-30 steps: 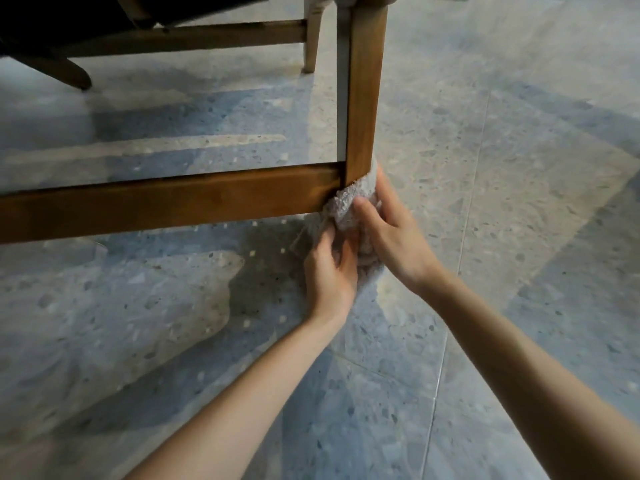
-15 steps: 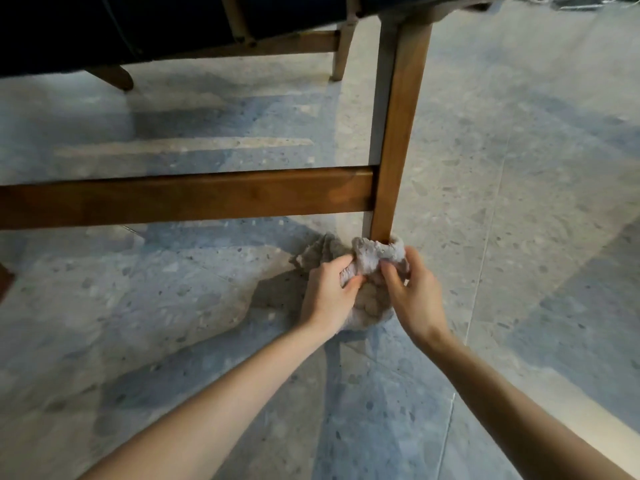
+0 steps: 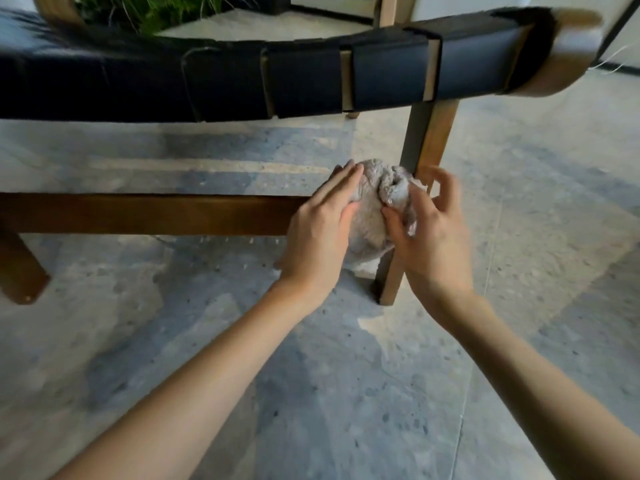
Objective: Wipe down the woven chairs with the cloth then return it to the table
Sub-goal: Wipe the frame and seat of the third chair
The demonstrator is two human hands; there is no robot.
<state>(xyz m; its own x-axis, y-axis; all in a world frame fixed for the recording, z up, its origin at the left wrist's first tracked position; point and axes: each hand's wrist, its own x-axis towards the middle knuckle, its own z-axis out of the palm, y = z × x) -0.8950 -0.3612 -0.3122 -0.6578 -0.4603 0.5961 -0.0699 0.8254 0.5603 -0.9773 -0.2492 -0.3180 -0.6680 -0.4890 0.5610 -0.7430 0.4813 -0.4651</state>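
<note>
Pressing straight, flat fingers against the bunched cloth [image 3: 374, 202], the left hand [image 3: 318, 230] held it where the woven chair [image 3: 311, 77]'s low rail [image 3: 156, 214] met its leg [image 3: 429, 133]; the blurred right hand [image 3: 429, 233] pinched the cloth's other side.

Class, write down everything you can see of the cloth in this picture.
The cloth is a pale grey, fuzzy, towel-like rag, bunched into a crumpled ball with deep folds. It is held at the wooden chair leg, where the side rail meets it. The left hand presses its left side with straight fingers. The right hand grips its right side, thumb dug into the folds. Its lower edge hangs loose.
</note>
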